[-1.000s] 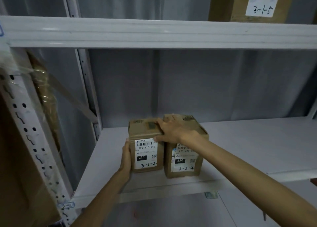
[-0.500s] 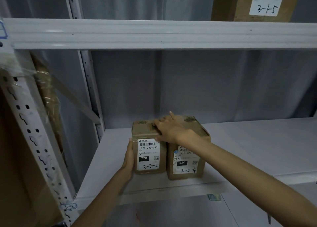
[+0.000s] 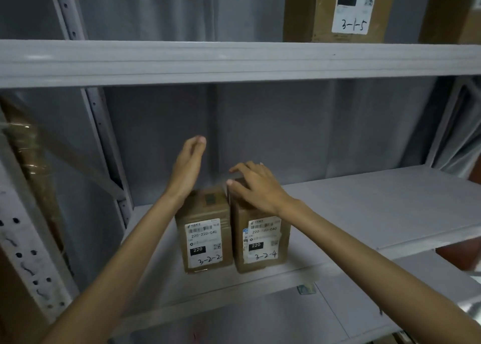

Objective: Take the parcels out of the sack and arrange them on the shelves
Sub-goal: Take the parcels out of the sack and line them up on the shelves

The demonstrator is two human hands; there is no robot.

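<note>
Two small brown cardboard parcels stand side by side at the left end of the middle shelf (image 3: 377, 213). The left parcel (image 3: 205, 239) is marked 3-2-2, the right parcel (image 3: 260, 242) 3-2-4. My left hand (image 3: 188, 166) is raised above the back of the left parcel, fingers straight and together, holding nothing. My right hand (image 3: 256, 187) lies palm down on top of the right parcel, fingers spread over its far edge. No sack is in view.
A larger carton (image 3: 335, 10) marked 3-1-5 stands on the upper shelf (image 3: 234, 60) at the right. A perforated white upright (image 3: 28, 252) is at the left. A grey curtain hangs behind the rack. A lower shelf (image 3: 260, 317) shows below.
My left hand has let go of the left parcel's side and risen above it. My right hand has shifted from across both tops onto the right parcel. The view has moved closer.
</note>
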